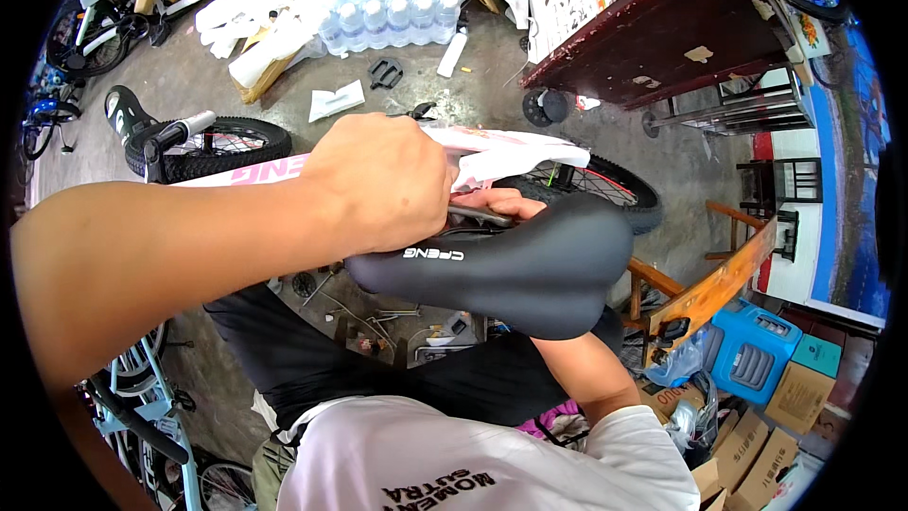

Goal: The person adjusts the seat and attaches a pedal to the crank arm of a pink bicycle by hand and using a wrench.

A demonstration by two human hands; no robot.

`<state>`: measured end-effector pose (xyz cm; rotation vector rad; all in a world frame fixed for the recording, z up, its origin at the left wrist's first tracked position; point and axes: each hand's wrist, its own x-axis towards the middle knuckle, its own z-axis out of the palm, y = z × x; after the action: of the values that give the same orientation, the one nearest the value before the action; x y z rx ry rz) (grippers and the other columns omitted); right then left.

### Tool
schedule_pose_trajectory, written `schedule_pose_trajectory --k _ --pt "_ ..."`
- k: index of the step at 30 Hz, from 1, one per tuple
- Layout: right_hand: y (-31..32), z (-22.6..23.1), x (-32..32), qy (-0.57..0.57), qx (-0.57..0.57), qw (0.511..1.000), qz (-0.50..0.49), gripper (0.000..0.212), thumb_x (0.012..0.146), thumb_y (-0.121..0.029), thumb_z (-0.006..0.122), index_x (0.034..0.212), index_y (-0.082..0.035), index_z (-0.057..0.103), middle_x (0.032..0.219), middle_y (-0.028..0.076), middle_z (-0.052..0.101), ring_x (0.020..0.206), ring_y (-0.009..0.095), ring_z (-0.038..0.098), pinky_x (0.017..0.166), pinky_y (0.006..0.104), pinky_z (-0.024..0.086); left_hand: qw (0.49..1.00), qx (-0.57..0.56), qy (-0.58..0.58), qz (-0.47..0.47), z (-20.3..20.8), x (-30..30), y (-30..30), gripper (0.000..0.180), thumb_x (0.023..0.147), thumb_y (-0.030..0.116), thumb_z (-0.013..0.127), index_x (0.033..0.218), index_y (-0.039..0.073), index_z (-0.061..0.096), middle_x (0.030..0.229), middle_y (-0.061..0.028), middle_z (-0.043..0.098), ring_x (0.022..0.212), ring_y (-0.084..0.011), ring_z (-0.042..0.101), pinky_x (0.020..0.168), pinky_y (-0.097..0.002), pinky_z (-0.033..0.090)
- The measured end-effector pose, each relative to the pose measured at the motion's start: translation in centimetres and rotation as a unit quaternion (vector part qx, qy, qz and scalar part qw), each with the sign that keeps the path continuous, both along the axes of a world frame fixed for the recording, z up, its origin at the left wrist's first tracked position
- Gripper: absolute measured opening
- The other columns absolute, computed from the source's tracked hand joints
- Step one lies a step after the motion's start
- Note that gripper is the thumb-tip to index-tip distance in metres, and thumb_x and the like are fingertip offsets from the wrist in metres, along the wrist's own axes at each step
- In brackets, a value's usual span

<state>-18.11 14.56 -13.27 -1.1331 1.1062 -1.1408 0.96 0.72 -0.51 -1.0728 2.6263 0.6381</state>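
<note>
Above the lap, beside the white bicycle frame (518, 157), the black saddle (539, 270) lies lengthwise left to right, nose leftward. Left hand (383, 170) and right hand (506, 202) bend their fingers at its far edge; what they grip, I cannot tell.

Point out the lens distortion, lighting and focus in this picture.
Head view: dark fisheye borders, with the left forearm looking enlarged toward the rim; head view: soft sheen on the black saddle, without harsh glare; head view: black trousers sunk in dark tones, few folds readable; head view: left hand reasonably sharp.
</note>
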Motion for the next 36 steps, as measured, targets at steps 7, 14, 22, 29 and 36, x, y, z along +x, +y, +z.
schedule_pose_trajectory --k 7,14,22,29,36 --pt "0.0 -0.6 0.5 0.052 -0.155 0.986 -0.038 0.041 0.082 -0.001 0.08 0.117 -0.002 0.057 0.124 0.022 0.064 0.119 0.032 0.062 0.11 0.0472 0.044 1.0 0.014 0.025 0.001 -1.1 0.3 -0.2 0.038 0.098 0.028 0.057 0.077 0.0 0.072 0.074 -0.0235 0.069 0.073 -0.0429 0.069 0.07 -0.0519 0.055" --pt "0.5 0.1 1.3 -0.146 0.039 0.986 -0.073 0.045 0.089 0.001 0.074 0.127 -0.005 0.052 0.136 0.021 0.05 0.125 0.033 0.061 0.111 0.0461 0.047 0.999 0.025 0.037 -0.028 -2.7 0.9 -1.0 0.037 0.099 0.029 0.055 0.08 0.002 0.073 0.076 -0.0227 0.069 0.074 -0.0437 0.068 0.071 -0.0535 0.055" --pt "0.3 0.7 1.2 -0.131 -0.05 0.99 -0.035 0.05 0.091 -0.001 0.074 0.133 -0.009 0.048 0.141 0.021 0.044 0.13 0.035 0.057 0.112 0.049 0.047 0.988 0.049 0.118 -0.085 -5.3 1.1 -2.7 0.037 0.1 0.028 0.054 0.078 0.002 0.067 0.075 -0.02 0.067 0.074 -0.0436 0.066 0.067 -0.0542 0.051" --pt "0.6 -0.1 1.4 -0.084 -0.136 0.986 -0.04 0.045 0.091 -0.001 0.073 0.127 -0.007 0.047 0.142 0.021 0.043 0.131 0.036 0.055 0.114 0.049 0.045 0.969 0.097 0.196 -0.119 -7.7 1.0 -3.2 0.036 0.102 0.026 0.051 0.076 0.002 0.059 0.072 -0.0187 0.061 0.073 -0.0435 0.062 0.066 -0.0526 0.047" --pt "0.5 0.7 0.4 0.096 -0.132 0.987 0.012 0.05 0.086 -0.001 0.078 0.124 -0.007 0.046 0.138 0.022 0.048 0.127 0.036 0.058 0.109 0.0474 0.05 0.952 0.108 0.243 -0.149 -10.5 0.9 -3.5 0.033 0.1 0.022 0.05 0.074 0.002 0.054 0.07 -0.0182 0.056 0.07 -0.0427 0.059 0.066 -0.0516 0.045"
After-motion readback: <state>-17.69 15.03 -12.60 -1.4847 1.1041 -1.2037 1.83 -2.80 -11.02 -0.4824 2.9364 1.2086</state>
